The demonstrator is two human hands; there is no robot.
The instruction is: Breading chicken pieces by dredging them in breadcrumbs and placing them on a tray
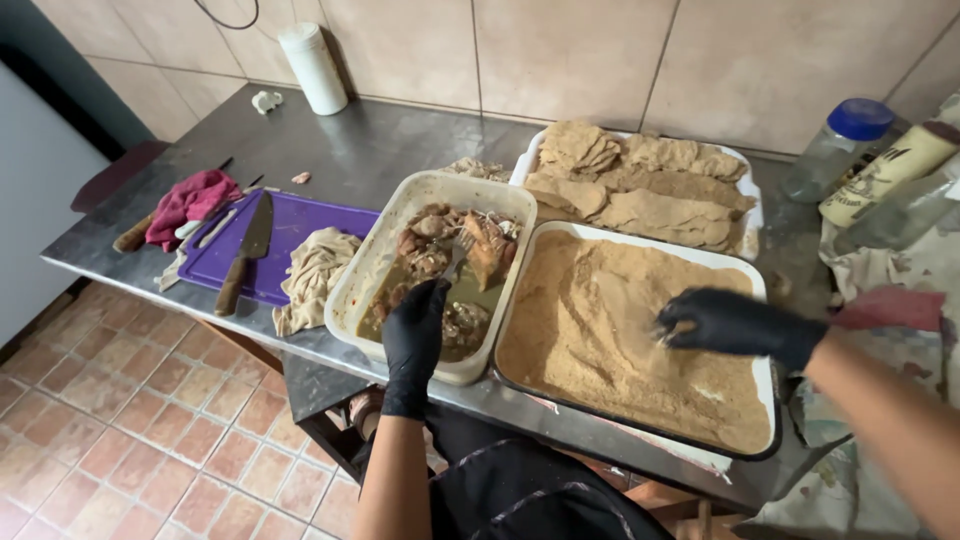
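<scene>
Both my hands wear black gloves. My left hand [415, 335] grips a metal fork [458, 252] whose tines are stuck into a piece of marinated meat [487, 250], lifted a little inside a white plastic tub [380, 250] of meat in brownish liquid. My right hand [735, 322] hovers over the right side of a white tray [765, 375] filled with brown breadcrumbs [600, 330], fingers bunched with crumbs on them. Behind it, a second white tray [748, 165] holds several breaded cutlets [640, 185].
A purple cutting board [300, 225] on the steel counter [370, 145] carries a large knife [248, 250], with a beige cloth [315, 275] and a red cloth [188, 203] beside it. A white canister [312, 68] stands at the tiled wall. Bottles [840, 145] stand at the right.
</scene>
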